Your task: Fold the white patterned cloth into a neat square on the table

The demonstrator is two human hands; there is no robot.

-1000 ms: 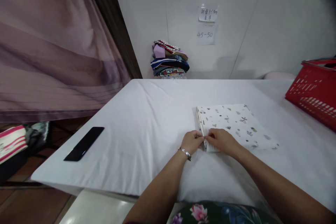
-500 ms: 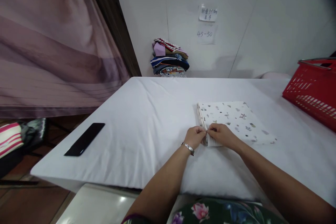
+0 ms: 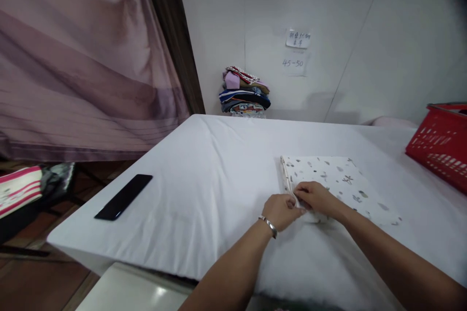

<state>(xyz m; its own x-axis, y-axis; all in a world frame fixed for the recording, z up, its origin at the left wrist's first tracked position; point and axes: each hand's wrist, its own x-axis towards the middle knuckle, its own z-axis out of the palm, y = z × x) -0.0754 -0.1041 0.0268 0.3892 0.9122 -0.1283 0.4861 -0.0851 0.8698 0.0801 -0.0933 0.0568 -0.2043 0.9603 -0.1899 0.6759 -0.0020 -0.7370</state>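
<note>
Left hand (image 3: 280,211) slid toward the near edge of the white tabletop (image 3: 186,199); it and right hand (image 3: 320,198) pinch the folded white printed cloth (image 3: 333,170), with room leftward.

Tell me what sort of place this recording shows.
Likely an indoor workroom, perhaps for textiles: a folded white printed cloth lies on a broad white-draped table, a stack of folded multicoloured fabrics sits beyond the table's far edge, and handwritten white paper notes are on the pale panelled wall.

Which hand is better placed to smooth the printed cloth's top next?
Probably the right hand: it lies over the printed cloth, while the left hand sits mostly off its left edge.
</note>
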